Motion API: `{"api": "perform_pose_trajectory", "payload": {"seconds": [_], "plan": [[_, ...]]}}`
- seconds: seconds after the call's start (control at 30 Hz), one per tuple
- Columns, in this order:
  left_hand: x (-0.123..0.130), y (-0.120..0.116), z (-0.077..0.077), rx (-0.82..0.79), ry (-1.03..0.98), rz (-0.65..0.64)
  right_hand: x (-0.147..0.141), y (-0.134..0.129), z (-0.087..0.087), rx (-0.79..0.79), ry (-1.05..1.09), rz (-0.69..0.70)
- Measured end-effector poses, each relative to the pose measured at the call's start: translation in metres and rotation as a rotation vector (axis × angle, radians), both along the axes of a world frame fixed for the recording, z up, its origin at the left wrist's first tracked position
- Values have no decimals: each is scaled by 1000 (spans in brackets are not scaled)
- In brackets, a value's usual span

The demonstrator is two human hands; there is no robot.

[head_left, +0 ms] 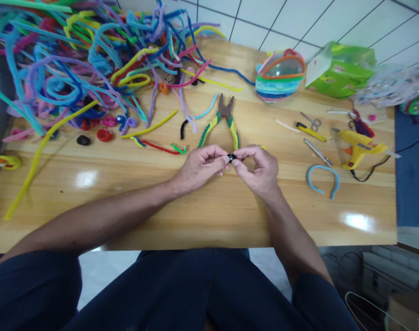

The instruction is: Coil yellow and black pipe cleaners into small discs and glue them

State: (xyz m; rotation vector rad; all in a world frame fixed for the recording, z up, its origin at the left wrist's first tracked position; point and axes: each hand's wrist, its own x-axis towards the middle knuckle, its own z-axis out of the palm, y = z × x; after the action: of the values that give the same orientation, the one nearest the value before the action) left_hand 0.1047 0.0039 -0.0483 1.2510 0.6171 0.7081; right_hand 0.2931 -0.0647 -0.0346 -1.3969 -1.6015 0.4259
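My left hand (205,166) and my right hand (258,169) meet over the middle of the wooden table. Between their fingertips is a small, shiny black piece (231,158), pinched from both sides; it looks like a coil of black pipe cleaner, but most of it is covered by the fingers. Just beyond the hands lie pliers (226,110) with green and yellow handles, jaws apart and pointing away. Left of them are a short black pipe cleaner (183,129), a red one (161,146) and a yellow one (150,126).
A big tangle of coloured pipe cleaners (92,69) fills the back left. A striped round pipe-cleaner object (280,85) and a green packet (343,69) stand at the back. On the right lie a yellow glue gun (363,146), scissors (313,122), a cutter (311,131) and a blue curved pipe cleaner (323,167).
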Motion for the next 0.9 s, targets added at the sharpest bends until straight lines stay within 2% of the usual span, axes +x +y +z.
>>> {"api": "perform_pose_trajectory", "payload": {"seconds": [0.9], "plan": [[1,0,0,-4,-2,28,0,0,1,14,5,-7]]}}
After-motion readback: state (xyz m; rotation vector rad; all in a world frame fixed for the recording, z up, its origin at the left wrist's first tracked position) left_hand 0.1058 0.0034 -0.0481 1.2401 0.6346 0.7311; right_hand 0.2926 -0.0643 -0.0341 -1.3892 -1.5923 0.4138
